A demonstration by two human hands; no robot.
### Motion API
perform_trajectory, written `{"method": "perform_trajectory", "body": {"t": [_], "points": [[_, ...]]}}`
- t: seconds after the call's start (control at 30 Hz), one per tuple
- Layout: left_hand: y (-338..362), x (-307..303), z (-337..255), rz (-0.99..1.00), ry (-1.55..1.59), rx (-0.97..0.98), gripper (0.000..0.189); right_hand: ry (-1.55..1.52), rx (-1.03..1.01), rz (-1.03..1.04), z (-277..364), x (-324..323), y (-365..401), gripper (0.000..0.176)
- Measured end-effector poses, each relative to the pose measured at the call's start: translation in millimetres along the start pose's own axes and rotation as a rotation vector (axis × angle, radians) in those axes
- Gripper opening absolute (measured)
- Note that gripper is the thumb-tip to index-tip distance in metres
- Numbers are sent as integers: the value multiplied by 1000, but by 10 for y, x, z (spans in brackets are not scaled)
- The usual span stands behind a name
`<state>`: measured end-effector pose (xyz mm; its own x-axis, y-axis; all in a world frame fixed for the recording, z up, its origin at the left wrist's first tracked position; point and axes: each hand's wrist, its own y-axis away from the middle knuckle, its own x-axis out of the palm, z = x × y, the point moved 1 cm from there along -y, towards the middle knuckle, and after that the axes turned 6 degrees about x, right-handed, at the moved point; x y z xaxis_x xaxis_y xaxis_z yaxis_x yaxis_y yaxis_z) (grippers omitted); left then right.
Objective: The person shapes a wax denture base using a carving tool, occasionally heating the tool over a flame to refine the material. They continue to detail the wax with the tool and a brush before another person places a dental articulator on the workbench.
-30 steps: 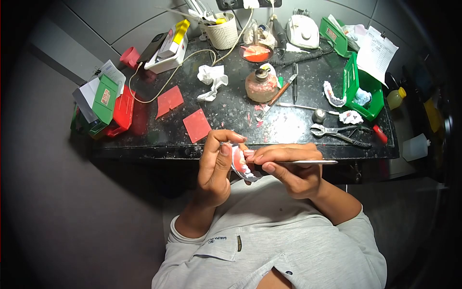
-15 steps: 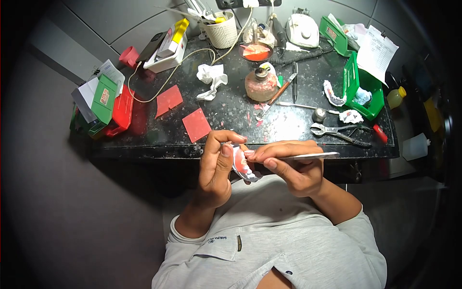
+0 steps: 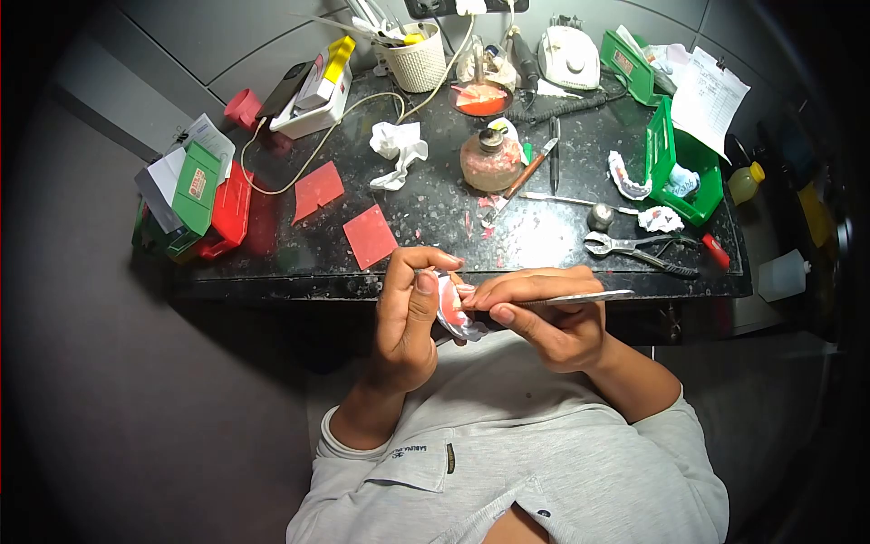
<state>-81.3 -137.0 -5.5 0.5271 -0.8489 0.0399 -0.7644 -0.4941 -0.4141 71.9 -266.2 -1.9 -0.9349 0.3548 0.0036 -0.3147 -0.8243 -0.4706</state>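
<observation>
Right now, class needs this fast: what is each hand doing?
Left hand: closed, holding the dental model.
Right hand: closed, holding a metal tool.

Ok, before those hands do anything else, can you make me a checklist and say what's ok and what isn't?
1. Left hand holding the tooth model: ok.
2. Right hand holding the thin tool: ok.
3. Tool's tip pressing on the model: cannot tell, it's too small to see.
4. Round jar standing upright on the bench: ok.
5. Bench free of pink crumbs: not ok, some lie near the jar.
</observation>
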Motion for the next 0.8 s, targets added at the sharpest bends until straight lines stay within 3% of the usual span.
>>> {"method": "perform_trajectory", "body": {"t": [0.63,0.8], "points": [[-17,14,25,8,63,-27,31,-149,31,59,-61,-78,-9,12],[-43,-29,59,11,255,-30,30,-182,24,-100,-65,-225,-37,12]]}}
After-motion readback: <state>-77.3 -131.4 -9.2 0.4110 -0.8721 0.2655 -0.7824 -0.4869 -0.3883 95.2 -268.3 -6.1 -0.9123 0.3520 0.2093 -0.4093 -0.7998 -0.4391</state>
